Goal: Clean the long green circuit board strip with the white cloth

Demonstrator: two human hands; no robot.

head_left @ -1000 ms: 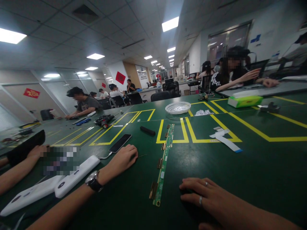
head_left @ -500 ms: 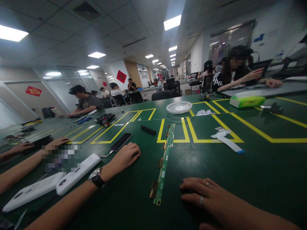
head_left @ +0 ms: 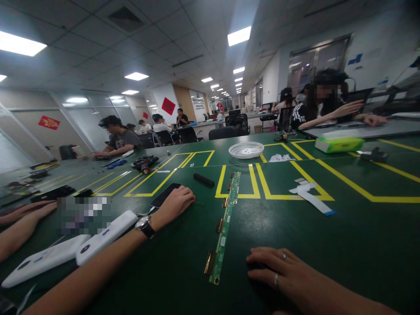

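Observation:
My left hand (head_left: 173, 202), a watch on its wrist, rests on the green table (head_left: 344, 245) with its fingers curled under. It touches the near end of a black phone (head_left: 163, 194). A thin pin-like thing (head_left: 198, 202) pokes out beside the fingers. What the hand holds I cannot make out. My right hand (head_left: 282, 273), wearing two rings, lies flat and open on the table. It is just right of the near end of a long narrow green circuit strip (head_left: 225, 225).
Two white flat devices (head_left: 98, 239) lie at left, beside another person's arms (head_left: 19, 216). Farther off are a black bar (head_left: 203, 180), a white basket (head_left: 246, 149), white ribbon cables (head_left: 311, 194), a green box (head_left: 339, 143) and yellow tape lines. Other people sit at the tables.
My left hand has slid forward onto the phone's near end. The other person's hands at far left have dropped flat onto the table. My right hand has stayed put.

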